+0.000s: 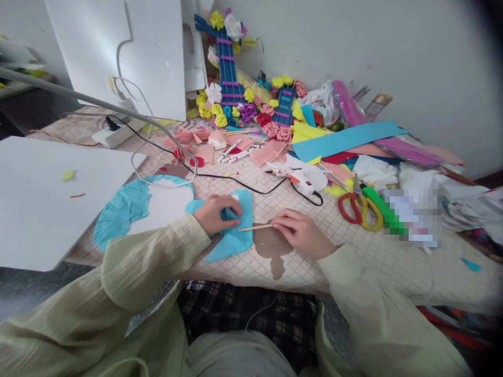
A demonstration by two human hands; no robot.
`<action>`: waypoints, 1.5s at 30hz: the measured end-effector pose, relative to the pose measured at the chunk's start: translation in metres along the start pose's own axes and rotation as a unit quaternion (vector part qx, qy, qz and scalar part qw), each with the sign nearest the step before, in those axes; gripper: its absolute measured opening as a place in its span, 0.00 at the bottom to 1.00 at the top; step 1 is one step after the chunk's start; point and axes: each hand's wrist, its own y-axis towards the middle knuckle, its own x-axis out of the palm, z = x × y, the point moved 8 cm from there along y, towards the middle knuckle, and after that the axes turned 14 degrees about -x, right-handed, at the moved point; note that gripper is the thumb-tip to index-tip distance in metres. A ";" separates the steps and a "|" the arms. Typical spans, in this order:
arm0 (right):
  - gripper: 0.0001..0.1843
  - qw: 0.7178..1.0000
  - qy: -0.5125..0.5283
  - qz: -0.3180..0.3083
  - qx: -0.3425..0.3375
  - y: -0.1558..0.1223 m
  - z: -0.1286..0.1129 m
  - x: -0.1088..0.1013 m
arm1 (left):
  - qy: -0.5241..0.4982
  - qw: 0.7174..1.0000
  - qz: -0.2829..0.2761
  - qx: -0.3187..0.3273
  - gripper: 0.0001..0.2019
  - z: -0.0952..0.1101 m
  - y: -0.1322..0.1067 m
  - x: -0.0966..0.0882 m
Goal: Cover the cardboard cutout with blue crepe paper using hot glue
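My right hand (301,233) is closed, pinching one end of a thin wooden stick (254,228). The stick's pointed tip reaches left over a piece of blue crepe paper (244,242). My left hand (218,213) rests on that paper, its fingers curled and a fold of blue showing between thumb and fingers. Left of it lies a rounded white board shape (168,205), partly wrapped in pleated blue crepe paper (118,214); my left sleeve hides its lower edge.
A white glue gun (302,178) with a black cord lies beyond my hands. Red-and-yellow scissors (359,209) and a green cutter (383,209) are at the right. Flower-trimmed guitar shapes (231,73) lean at the back. A white board (51,199) covers the left side.
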 end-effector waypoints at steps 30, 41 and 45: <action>0.09 0.998 -0.054 0.012 0.030 -0.018 -0.017 -0.006 | 0.055 0.997 0.012 -0.044 0.08 -0.009 -0.001 0.002; 0.09 0.996 -0.047 0.014 0.070 -0.024 -0.020 0.000 | 0.043 0.998 0.018 -0.035 0.08 -0.007 -0.001 0.000; 0.09 0.996 -0.038 0.038 0.071 -0.024 -0.020 -0.003 | 0.043 0.998 0.014 -0.040 0.08 -0.008 -0.001 0.000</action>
